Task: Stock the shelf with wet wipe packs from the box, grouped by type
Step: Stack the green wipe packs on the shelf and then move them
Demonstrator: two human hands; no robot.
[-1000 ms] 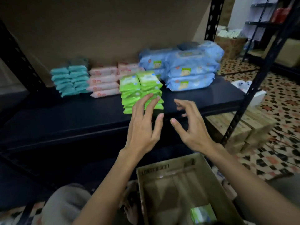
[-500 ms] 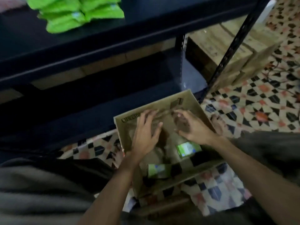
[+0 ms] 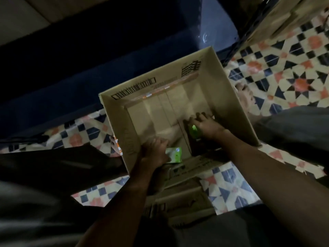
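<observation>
Two hands: both reach down into one open cardboard box (image 3: 229, 97), seen from above in dim light.
Floor: patterned tile floor (image 3: 292, 81) with dark, cream and orange star shapes; the box stands on it.
Shelf: a dark shelf board (image 3: 124, 56) runs across the upper left, just beyond the box's far wall; a black perforated upright (image 3: 249, 34) rises at the upper right.
Box: its far wall carries barcode labels, and its bare bottom shows through most of the middle.
Left hand (image 3: 156, 150): low in the near part of the box, fingers curled onto the edge of a flat green wet wipe pack (image 3: 175, 155) lying on the bottom; whether it has a firm grasp is hard to tell.
Right hand (image 3: 206, 125): near the right wall, fingers curled over a second green pack (image 3: 194, 130), which peeks out at the thumb side; it grasps that pack.
Person: dark trouser legs flank the box, and a bare foot (image 3: 246, 98) rests on the tiles beside its right wall.
</observation>
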